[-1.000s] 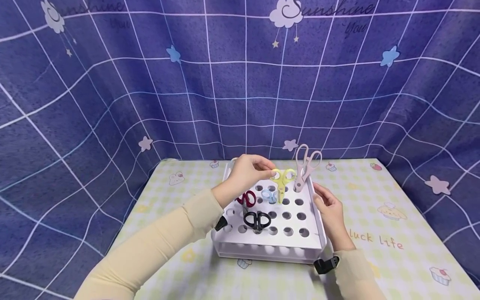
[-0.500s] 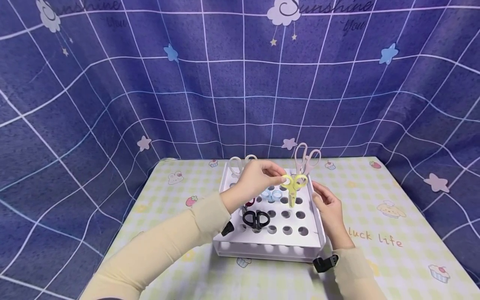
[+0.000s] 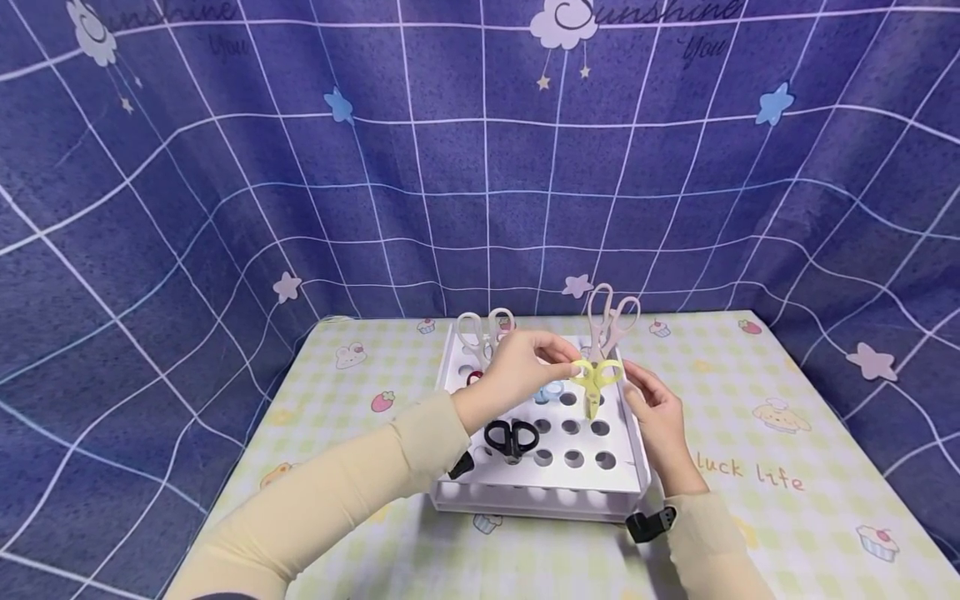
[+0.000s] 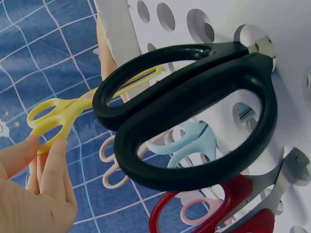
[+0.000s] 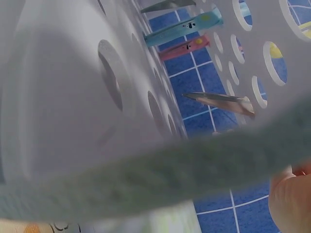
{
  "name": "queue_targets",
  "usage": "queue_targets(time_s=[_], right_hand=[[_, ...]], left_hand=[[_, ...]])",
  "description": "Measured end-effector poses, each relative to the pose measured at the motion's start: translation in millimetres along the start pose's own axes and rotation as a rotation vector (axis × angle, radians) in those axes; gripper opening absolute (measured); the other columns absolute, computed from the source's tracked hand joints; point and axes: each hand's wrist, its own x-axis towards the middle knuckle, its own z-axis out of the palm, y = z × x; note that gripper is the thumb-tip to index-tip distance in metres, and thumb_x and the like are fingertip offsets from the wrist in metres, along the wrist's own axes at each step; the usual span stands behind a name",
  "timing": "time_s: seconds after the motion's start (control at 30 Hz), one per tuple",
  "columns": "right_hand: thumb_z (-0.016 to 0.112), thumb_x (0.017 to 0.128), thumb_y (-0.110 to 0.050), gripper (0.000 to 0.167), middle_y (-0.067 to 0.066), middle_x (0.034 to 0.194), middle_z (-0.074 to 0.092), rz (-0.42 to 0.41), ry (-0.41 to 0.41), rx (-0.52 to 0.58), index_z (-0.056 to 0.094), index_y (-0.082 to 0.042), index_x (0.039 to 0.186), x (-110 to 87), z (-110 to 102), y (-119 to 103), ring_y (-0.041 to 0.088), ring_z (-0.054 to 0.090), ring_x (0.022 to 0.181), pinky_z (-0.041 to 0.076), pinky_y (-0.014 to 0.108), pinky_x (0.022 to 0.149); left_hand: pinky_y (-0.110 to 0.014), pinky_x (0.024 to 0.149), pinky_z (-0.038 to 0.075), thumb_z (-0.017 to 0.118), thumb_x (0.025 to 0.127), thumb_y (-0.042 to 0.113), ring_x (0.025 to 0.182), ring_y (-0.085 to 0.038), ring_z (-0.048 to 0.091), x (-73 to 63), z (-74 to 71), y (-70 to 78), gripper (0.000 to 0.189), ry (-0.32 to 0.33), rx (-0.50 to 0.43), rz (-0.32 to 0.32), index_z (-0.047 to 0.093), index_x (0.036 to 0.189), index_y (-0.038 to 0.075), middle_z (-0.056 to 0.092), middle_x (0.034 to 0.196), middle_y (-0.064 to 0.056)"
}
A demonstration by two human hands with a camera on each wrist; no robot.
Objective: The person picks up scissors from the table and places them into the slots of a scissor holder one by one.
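My left hand (image 3: 525,367) pinches one handle loop of the yellow scissors (image 3: 594,385), whose blades point down over the right part of a white rack (image 3: 555,483) with round holes. My right hand (image 3: 660,417) holds the rack's right side wall. Behind the yellow scissors, pale pink scissors (image 3: 611,325) stand at the back right. Black scissors (image 3: 512,439) stand near the front, and white-handled scissors (image 3: 471,329) at the back left. Light blue scissors (image 4: 197,143) and red scissors (image 4: 233,199) show in the left wrist view; my left hand partly hides both in the head view.
The rack stands on a table with a checked, printed cloth (image 3: 765,533). A blue curtain with a white grid (image 3: 450,217) hangs behind. Below the rack's top plate, light blue blades (image 5: 187,26) and pink blades (image 5: 187,47) show through.
My left hand has moved right and slightly down with the yellow scissors, which now overlap the pale pink scissors. The white-handled scissors have come into view. My right hand stays at the rack.
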Motion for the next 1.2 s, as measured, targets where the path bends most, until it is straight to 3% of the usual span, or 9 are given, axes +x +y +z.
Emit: queue_targets(time_s=[0.37,0.67,0.9,1.2], right_hand=[[0.054,0.095,-0.001,0.038,-0.021,0.104,0.064,0.016,0.000,0.012,0.055,0.001,0.133,-3.1,1,-3,-0.003,0.059,0.102,0.048,0.006,0.085],[0.063,0.094,-0.012,0.045,-0.005,0.121,0.066,-0.003,-0.034,0.066,0.052,0.005,0.134,-1.6,0,0,-0.002,0.060,0.108,0.049,0.009,0.088],[0.061,0.094,-0.008,0.042,-0.005,0.120,0.065,0.014,-0.028,0.071,0.053,0.003,0.134,-2.1,1,-4,-0.001,0.060,0.108,0.049,0.010,0.088],[0.057,0.096,-0.006,0.039,0.005,0.128,0.061,0.034,-0.031,0.058,0.054,0.000,0.135,-3.3,1,-5,0.000,0.058,0.109,0.048,0.009,0.089]], left_hand=[[-0.016,0.067,0.049,0.078,0.080,0.010,0.064,-0.001,0.059,0.1,9.4,-0.4,0.008,-0.027,-0.012,0.027,0.076,0.088,0.009,0.075,0.078,-0.004],[-0.014,0.060,0.047,0.078,0.080,0.010,0.064,0.000,0.057,-2.9,20.1,-5.3,0.006,-0.025,-0.015,-0.024,0.076,0.086,0.010,0.074,0.076,-0.003],[-0.014,0.062,0.047,0.078,0.080,0.010,0.063,0.001,0.057,-2.7,24.2,-9.6,0.006,-0.025,0.046,0.027,0.076,0.085,0.010,0.074,0.076,-0.003],[-0.014,0.060,0.046,0.078,0.079,0.008,0.060,0.001,0.055,-4.0,26.9,-9.9,0.005,-0.058,0.120,0.006,0.074,0.083,0.009,0.073,0.075,-0.003]])
